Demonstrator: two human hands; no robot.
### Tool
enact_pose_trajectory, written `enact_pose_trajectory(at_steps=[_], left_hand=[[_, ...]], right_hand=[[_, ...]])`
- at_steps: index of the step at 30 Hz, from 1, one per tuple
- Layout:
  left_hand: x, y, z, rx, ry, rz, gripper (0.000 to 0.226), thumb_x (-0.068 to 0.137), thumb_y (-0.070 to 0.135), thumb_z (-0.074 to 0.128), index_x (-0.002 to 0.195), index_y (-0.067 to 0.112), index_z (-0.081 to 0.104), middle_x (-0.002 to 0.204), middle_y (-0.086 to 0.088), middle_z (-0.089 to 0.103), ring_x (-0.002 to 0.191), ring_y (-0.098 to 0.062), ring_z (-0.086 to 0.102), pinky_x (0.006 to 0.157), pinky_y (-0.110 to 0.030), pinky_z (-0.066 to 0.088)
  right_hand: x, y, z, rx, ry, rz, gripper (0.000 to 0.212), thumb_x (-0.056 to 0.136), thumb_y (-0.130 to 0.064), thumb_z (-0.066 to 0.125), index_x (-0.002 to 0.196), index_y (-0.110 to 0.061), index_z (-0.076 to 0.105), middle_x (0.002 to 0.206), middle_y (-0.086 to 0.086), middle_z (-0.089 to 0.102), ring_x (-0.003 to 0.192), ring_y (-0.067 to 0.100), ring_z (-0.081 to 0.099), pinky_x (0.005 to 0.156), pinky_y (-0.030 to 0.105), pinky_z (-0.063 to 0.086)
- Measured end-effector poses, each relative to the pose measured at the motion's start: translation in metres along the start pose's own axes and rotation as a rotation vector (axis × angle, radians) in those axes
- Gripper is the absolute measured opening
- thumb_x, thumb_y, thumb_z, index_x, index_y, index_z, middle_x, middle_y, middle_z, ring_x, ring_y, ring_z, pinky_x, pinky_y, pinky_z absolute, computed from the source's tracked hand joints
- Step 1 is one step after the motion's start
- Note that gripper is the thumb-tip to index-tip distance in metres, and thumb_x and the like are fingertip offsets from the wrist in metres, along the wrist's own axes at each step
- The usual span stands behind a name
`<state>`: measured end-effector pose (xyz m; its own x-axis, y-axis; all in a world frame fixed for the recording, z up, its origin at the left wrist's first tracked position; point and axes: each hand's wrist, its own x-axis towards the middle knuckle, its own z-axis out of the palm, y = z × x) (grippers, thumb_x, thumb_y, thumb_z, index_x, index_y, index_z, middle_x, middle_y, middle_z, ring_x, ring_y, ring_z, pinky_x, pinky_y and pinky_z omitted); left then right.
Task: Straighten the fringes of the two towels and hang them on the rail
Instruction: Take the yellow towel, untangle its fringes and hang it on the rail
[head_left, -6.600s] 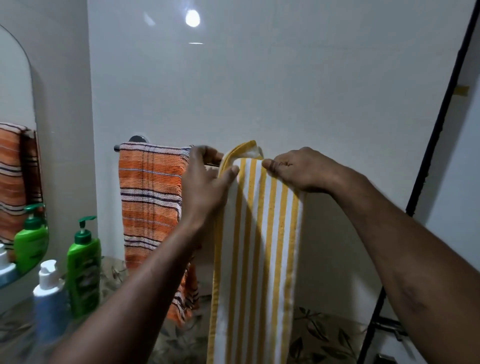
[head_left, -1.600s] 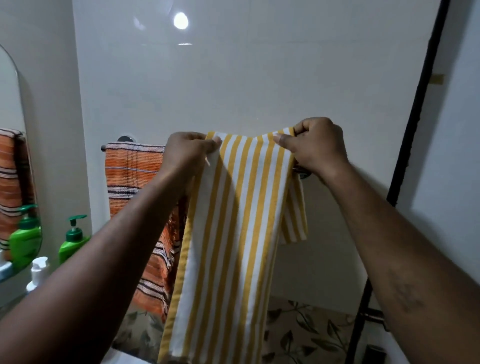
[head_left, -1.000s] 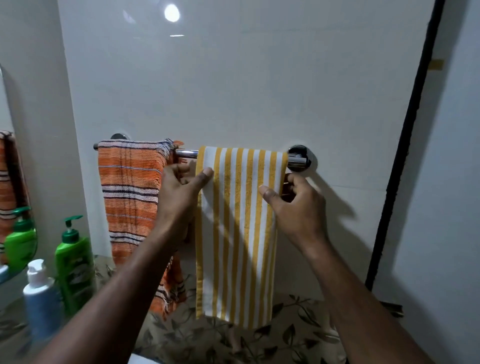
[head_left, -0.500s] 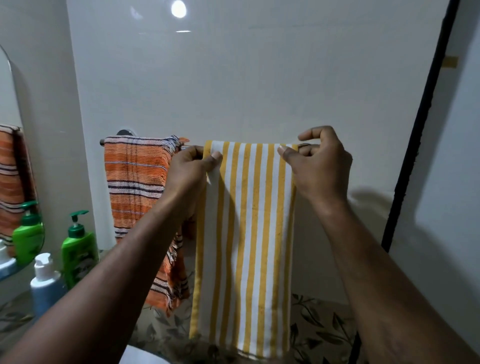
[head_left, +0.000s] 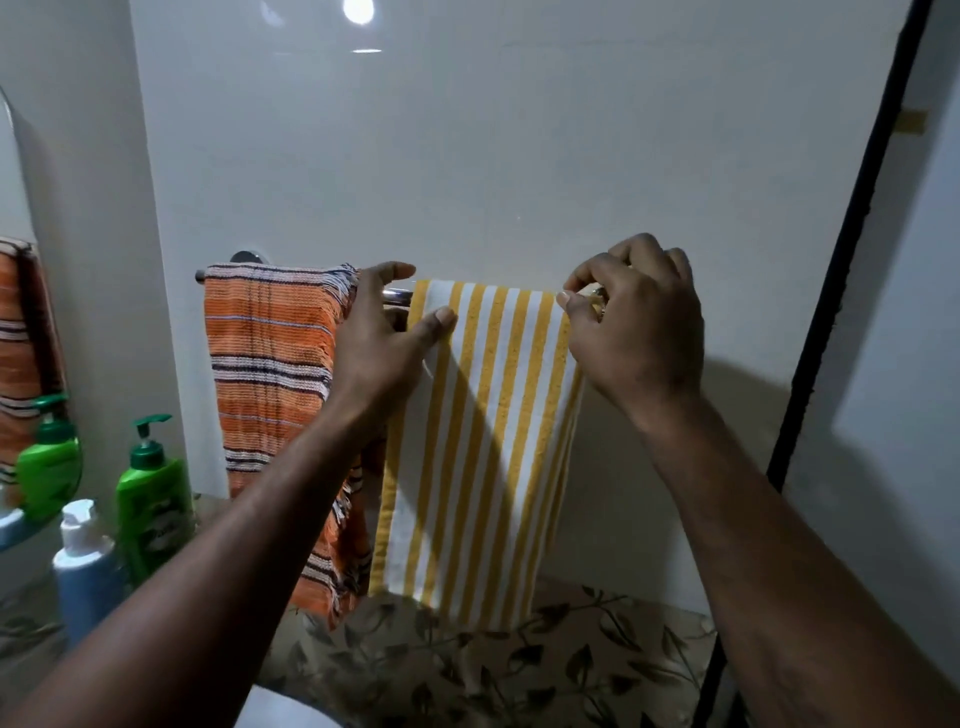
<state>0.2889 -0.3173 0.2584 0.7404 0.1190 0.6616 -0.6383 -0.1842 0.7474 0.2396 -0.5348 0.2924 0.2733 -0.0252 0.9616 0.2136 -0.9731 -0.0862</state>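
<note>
Yellow towel (head_left: 483, 441) pinched at top between fingers (head_left: 441, 318)

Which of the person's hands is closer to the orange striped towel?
Left. The left hand sits right beside the orange striped towel, pinching the yellow striped towel at its near top corner; the right hand pinches the far corner.

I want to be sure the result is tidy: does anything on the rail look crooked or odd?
The orange towel hangs askew on the rail: its bottom edge slants down to the right, and loose fringe threads stick out there, beside the yellow striped towel, which hangs flat and smooth.
</note>
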Motion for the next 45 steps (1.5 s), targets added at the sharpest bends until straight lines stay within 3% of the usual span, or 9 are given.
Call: enact_pose_trajectory(at_steps=[3, 11, 18, 20, 24, 28, 32, 38, 45], left_hand=[[-0.002, -0.006, 0.0, -0.054, -0.03, -0.004, 0.063, 0.091, 0.03, 0.082, 0.144, 0.034, 0.049, 0.114, 0.017, 0.061, 0.105, -0.005, 0.067, 0.079, -0.024, 0.058], [-0.002, -0.015, -0.005, -0.031, -0.078, -0.03, 0.079, 0.084, 0.025, 0.087, 0.148, 0.032, 0.042, 0.128, 0.008, 0.061, 0.108, -0.013, 0.069, 0.089, -0.045, 0.064], [-0.002, -0.017, -0.008, 0.23, -0.073, -0.016, 0.1, 0.077, 0.034, 0.092, 0.155, 0.04, 0.03, 0.111, -0.005, 0.068, 0.099, -0.021, 0.07, 0.089, -0.051, 0.063], [-0.003, -0.009, -0.008, 0.34, -0.027, 0.054, 0.106, 0.073, 0.037, 0.094, 0.158, 0.034, 0.031, 0.123, -0.006, 0.065, 0.104, -0.015, 0.067, 0.091, -0.046, 0.061], [0.002, 0.008, -0.008, 0.579, 0.025, 0.282, 0.084, 0.083, 0.055, 0.082, 0.154, 0.039, 0.04, 0.142, -0.01, 0.049, 0.124, -0.02, 0.05, 0.096, -0.041, 0.052], [0.022, 0.025, -0.001, 0.865, -0.19, 0.503, 0.056, 0.096, 0.05, 0.067, 0.149, 0.036, 0.053, 0.148, -0.003, 0.053, 0.138, -0.028, 0.043, 0.11, -0.049, 0.04], [0.034, 0.029, 0.01, 0.933, -0.393, 0.492, 0.063, 0.097, 0.057, 0.062, 0.154, 0.036, 0.044, 0.152, 0.0, 0.054, 0.141, -0.027, 0.045, 0.115, -0.052, 0.035], [0.034, 0.025, 0.015, 1.015, -0.407, 0.603, 0.082, 0.087, 0.073, 0.058, 0.158, 0.037, 0.035, 0.148, -0.006, 0.053, 0.137, -0.031, 0.047, 0.115, -0.052, 0.034], [0.033, 0.01, 0.011, 0.991, -0.37, 0.561, 0.093, 0.079, 0.077, 0.069, 0.155, 0.037, 0.034, 0.15, -0.003, 0.052, 0.141, -0.03, 0.042, 0.117, -0.053, 0.032]], right_hand=[[0.003, 0.002, 0.005, 0.108, -0.117, -0.073, 0.017, 0.095, -0.028, 0.069, 0.107, -0.019, 0.077, 0.107, -0.001, 0.075, 0.1, 0.023, 0.067, 0.087, 0.046, 0.057], [0.0, 0.01, 0.009, 0.222, -0.175, -0.049, 0.024, 0.101, -0.031, 0.065, 0.118, -0.019, 0.077, 0.114, -0.002, 0.078, 0.103, 0.019, 0.071, 0.093, 0.037, 0.058], [0.001, 0.01, 0.007, 0.223, -0.206, -0.052, 0.025, 0.102, -0.032, 0.063, 0.119, -0.019, 0.076, 0.114, -0.002, 0.077, 0.104, 0.019, 0.071, 0.093, 0.041, 0.058], [0.001, 0.01, 0.007, 0.224, -0.212, -0.049, 0.025, 0.103, -0.032, 0.063, 0.121, -0.019, 0.075, 0.116, -0.002, 0.077, 0.105, 0.019, 0.071, 0.094, 0.041, 0.058], [0.001, 0.012, 0.007, 0.226, -0.222, -0.045, 0.025, 0.102, -0.031, 0.063, 0.121, -0.019, 0.075, 0.116, -0.003, 0.077, 0.106, 0.018, 0.07, 0.094, 0.04, 0.058], [0.002, 0.011, 0.006, 0.232, -0.238, -0.037, 0.023, 0.101, -0.029, 0.064, 0.119, -0.02, 0.076, 0.115, -0.003, 0.077, 0.105, 0.019, 0.07, 0.094, 0.038, 0.057], [0.002, 0.008, 0.003, 0.195, -0.239, -0.037, 0.026, 0.101, -0.028, 0.064, 0.122, -0.019, 0.075, 0.119, -0.001, 0.076, 0.108, 0.022, 0.07, 0.097, 0.044, 0.056], [0.012, -0.007, 0.004, 0.011, -0.347, -0.184, 0.047, 0.096, -0.047, 0.063, 0.138, -0.025, 0.063, 0.133, -0.003, 0.07, 0.121, 0.024, 0.065, 0.105, 0.046, 0.046], [0.008, 0.014, -0.001, -0.048, -0.459, -0.133, 0.065, 0.083, -0.052, 0.081, 0.14, -0.034, 0.056, 0.128, -0.006, 0.068, 0.118, 0.022, 0.062, 0.106, 0.044, 0.041]])
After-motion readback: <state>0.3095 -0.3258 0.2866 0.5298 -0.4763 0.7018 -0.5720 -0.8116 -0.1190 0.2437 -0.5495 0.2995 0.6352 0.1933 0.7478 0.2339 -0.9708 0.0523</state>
